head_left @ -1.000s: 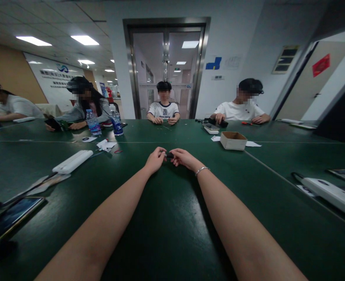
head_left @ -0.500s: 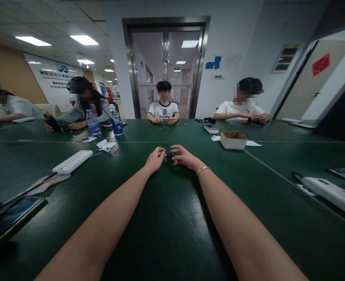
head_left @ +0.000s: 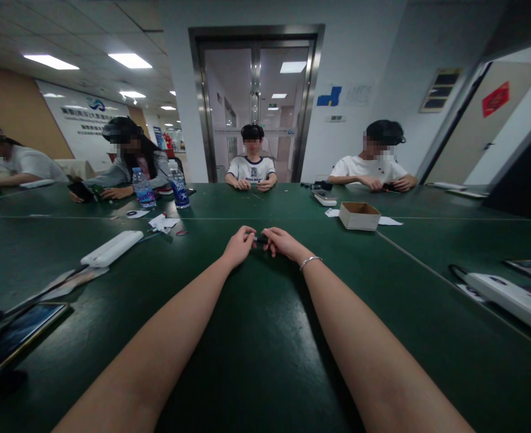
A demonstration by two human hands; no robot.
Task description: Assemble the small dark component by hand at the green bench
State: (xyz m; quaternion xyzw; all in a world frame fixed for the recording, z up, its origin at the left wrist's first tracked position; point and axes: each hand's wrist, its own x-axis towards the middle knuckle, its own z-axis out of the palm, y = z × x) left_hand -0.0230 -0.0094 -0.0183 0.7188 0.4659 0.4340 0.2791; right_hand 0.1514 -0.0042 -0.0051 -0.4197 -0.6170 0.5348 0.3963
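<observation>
A small dark cylindrical object (head_left: pixel 260 239) spans the gap between my two hands, just above the green table (head_left: pixel 247 337); its exact kind is too small to make out. My left hand (head_left: pixel 240 246) pinches its left end between thumb and fingers. At the other end, the fingers of my right hand (head_left: pixel 279 243) are closed on it, and a silver bracelet (head_left: pixel 310 262) circles that wrist. Fingers hide both ends of the object.
To the left lie a white power strip (head_left: pixel 112 249), a phone (head_left: pixel 26 328), paper scraps (head_left: pixel 163 223) and two water bottles (head_left: pixel 179 187). An open cardboard box (head_left: pixel 359 217) stands right of my hands, with another power strip (head_left: pixel 513 297) nearer. Several people sit around the table.
My right hand's fingers were spread around the dark object's right end and have now closed onto it. The left hand keeps its pinch in the same place.
</observation>
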